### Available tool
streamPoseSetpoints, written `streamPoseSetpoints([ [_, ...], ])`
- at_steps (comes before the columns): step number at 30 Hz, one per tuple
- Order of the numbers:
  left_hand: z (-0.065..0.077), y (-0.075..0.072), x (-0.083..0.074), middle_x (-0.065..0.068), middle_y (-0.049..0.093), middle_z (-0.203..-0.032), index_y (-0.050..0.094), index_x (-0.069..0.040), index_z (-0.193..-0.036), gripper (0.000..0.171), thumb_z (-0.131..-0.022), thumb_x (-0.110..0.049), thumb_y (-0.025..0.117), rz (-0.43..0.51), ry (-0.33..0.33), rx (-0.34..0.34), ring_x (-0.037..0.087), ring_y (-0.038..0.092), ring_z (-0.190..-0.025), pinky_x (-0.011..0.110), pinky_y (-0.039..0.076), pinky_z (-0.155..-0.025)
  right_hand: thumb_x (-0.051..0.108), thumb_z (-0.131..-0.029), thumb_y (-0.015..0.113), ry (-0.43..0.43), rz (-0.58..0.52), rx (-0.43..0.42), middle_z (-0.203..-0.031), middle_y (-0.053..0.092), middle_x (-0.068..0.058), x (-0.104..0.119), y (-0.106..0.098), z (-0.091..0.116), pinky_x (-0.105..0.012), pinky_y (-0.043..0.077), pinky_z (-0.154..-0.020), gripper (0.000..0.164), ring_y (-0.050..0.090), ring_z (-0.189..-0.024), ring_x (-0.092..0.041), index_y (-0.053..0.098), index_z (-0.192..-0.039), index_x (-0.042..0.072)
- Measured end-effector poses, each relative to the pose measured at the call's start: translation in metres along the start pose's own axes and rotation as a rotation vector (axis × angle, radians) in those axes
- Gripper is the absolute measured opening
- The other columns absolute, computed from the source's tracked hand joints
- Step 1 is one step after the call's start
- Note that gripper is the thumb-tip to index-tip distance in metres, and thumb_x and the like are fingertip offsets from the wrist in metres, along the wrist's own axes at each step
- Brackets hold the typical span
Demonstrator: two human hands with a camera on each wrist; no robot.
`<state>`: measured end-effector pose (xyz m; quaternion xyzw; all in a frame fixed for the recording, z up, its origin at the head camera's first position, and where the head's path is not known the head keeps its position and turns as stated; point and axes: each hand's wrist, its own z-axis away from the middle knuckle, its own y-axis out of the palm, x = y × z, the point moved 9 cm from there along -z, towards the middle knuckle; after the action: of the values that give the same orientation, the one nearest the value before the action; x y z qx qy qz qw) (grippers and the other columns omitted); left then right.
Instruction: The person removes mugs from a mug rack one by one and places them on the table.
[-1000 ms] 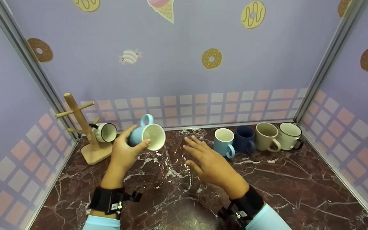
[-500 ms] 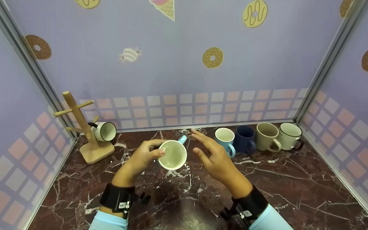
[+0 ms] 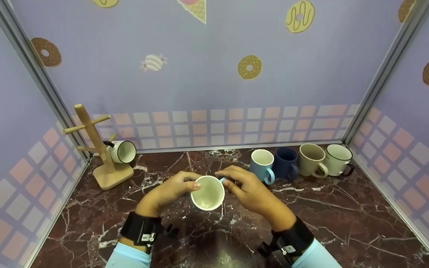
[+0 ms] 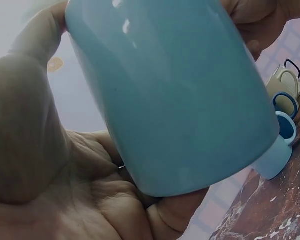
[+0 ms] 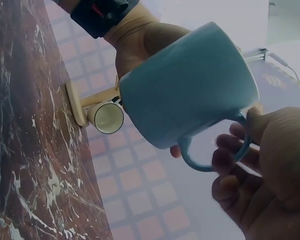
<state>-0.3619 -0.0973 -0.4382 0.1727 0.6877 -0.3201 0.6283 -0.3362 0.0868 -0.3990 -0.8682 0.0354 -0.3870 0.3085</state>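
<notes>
A light blue mug (image 3: 207, 198) with a white inside is held in the air, its mouth tilted toward the head camera. My left hand (image 3: 169, 191) grips its body, thumb at the rim and fingers round the far side. On the other side, my right hand (image 3: 250, 190) has its thumb and fingers at the handle (image 5: 192, 162), which shows in the right wrist view with fingertips curled about it. In the head view that handle is mostly hidden by the right hand.
A wooden mug rack (image 3: 97, 145) stands at the left with a white black-rimmed mug (image 3: 126, 152) hanging on it. At the back right a second light blue mug (image 3: 261, 165), a navy mug (image 3: 284, 165), a beige mug (image 3: 308, 158) and a white mug (image 3: 336, 160) form a row.
The left hand has carried the mug right and nearer, turning its handle from upward to the right. The right hand has gone from spread fingers to curling them at the handle.
</notes>
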Motion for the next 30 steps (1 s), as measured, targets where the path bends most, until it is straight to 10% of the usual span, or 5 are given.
streamPoseSetpoints([
  [10,0.002,-0.001,0.005,0.003,0.08,-0.104,0.069,0.009,-0.142,0.083,-0.098,-0.062,0.073,0.02,-0.024,0.025,0.017,0.074,-0.093,0.034,0.062,-0.091,0.016,-0.113,0.07,0.011,-0.023,0.007,-0.101,0.075,-0.007,-0.001,0.001,-0.001,-0.024,0.062,-0.074,0.014,0.064,-0.085,-0.005,0.077,-0.107,0.006],
  [20,0.001,0.0,0.011,-0.002,0.074,-0.098,0.064,0.011,-0.14,0.08,-0.112,-0.063,0.053,0.033,-0.029,0.008,0.01,0.064,-0.078,0.021,0.054,-0.065,0.013,-0.113,0.069,0.077,-0.068,0.011,-0.089,0.068,-0.012,-0.014,0.005,0.001,-0.023,0.06,-0.066,0.016,0.069,-0.074,-0.027,0.075,-0.102,0.002],
  [30,0.001,-0.016,0.012,0.031,0.07,-0.142,0.06,0.005,-0.154,0.111,-0.1,-0.091,0.048,0.026,-0.011,-0.173,0.021,0.071,-0.115,0.035,0.058,-0.105,0.013,-0.111,0.071,0.14,-0.057,-0.056,-0.086,0.069,-0.009,-0.019,0.006,0.0,-0.022,0.058,-0.062,0.016,0.066,-0.069,-0.016,0.077,-0.1,0.004],
])
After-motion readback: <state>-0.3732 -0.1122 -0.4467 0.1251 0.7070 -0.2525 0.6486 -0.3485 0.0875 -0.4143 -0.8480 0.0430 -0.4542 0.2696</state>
